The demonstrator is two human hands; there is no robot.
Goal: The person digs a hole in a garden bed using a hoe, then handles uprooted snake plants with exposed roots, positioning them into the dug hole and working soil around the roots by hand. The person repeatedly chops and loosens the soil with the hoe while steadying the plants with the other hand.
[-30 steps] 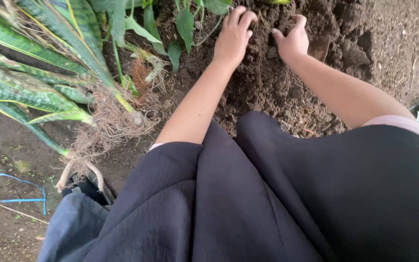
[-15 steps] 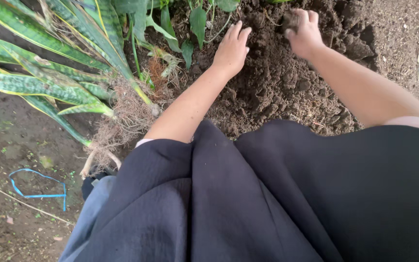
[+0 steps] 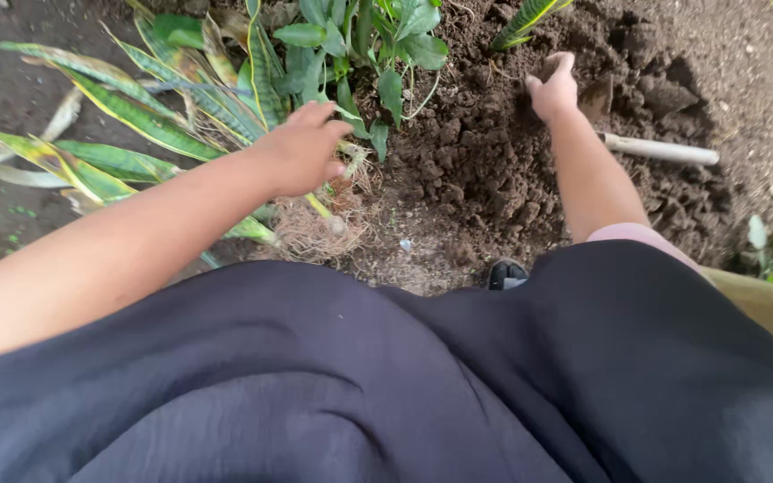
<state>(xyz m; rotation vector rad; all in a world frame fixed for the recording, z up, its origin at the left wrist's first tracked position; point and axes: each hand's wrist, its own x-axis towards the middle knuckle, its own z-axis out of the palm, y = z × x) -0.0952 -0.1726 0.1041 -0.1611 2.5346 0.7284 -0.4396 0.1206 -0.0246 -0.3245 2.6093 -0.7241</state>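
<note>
Left hand (image 3: 301,148) open, fingers spread over the uprooted striped plant (image 3: 136,116) lying just below it, roots (image 3: 315,228) exposed. Right hand (image 3: 552,89) curled into loose soil (image 3: 485,170); can't tell if it grips anything. One pale handle (image 3: 659,149) right of it. Risk: rough grab snaps leaves or roots.

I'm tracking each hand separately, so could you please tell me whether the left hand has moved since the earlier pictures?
Yes. The left hand has left the dug soil and swung left, now above the uprooted striped-leaf plant.
</note>
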